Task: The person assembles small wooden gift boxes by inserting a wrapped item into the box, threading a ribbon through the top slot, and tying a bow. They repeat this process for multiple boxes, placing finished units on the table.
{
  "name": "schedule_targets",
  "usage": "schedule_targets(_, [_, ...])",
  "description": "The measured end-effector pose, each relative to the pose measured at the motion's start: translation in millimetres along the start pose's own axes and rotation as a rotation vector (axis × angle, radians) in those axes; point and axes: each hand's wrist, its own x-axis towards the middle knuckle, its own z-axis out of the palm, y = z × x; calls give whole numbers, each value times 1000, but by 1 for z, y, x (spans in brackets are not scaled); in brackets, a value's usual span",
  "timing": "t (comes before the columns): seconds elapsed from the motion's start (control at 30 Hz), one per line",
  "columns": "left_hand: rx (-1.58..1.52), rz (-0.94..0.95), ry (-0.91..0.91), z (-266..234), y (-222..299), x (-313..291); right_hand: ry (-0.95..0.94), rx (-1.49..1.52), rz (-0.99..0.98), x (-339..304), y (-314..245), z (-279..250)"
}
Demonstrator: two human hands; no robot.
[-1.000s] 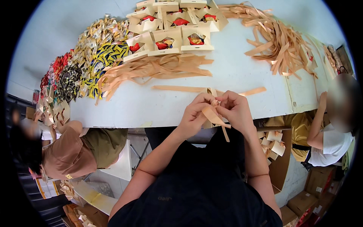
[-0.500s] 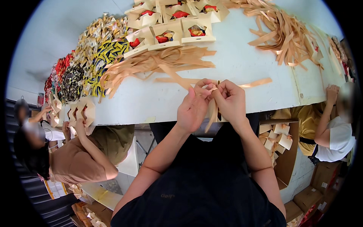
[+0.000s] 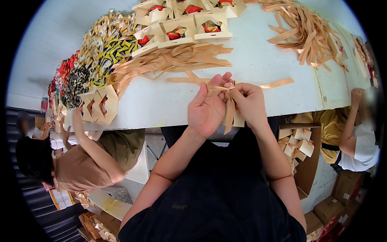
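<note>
A peach satin ribbon [image 3: 229, 117] is caught between my two hands at the table's near edge, one tail hanging down and another strip crossing my left fingers. My left hand [image 3: 206, 109] is turned palm up, its thumb apart and its fingertips curled in at the ribbon. My right hand [image 3: 252, 103] pinches the ribbon between thumb and forefinger at the knot. A cream piece of a small box [image 3: 239, 120] shows beneath my hands; most of it is hidden. One more loose ribbon [image 3: 278, 83] lies flat just beyond my hands.
Ribbon heaps [image 3: 181, 58] lie ahead. Cream boxes [image 3: 175, 34] with wrapped sweets stand behind them, and piles of wrapped sweets [image 3: 115, 56] spread left. A carton [image 3: 308, 161] of tied boxes sits below right. A person in brown [image 3: 86, 167] works at left; another in white [image 3: 358, 145] is at right.
My left hand has opened out a little, with the ribbon drawn across its fingers. The co-worker at left has moved a row of cream boxes farther onto the table.
</note>
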Motion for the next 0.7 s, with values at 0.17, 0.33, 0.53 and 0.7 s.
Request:
schedule_targets(0.17, [-47, -26, -63, -4, 1, 1, -97, 227, 137, -3, -14, -7])
schedule_targets(0.33, [-8, -5, -42, 2, -1, 2, -196, 341, 194, -2, -19, -21])
schedule_targets(0.53, [-47, 1, -26, 2, 1, 0, -288, 577, 192, 4, -2, -33])
schedule_targets(0.7, [-44, 61, 106, 0, 2, -1, -143, 920, 85, -9, 7, -16])
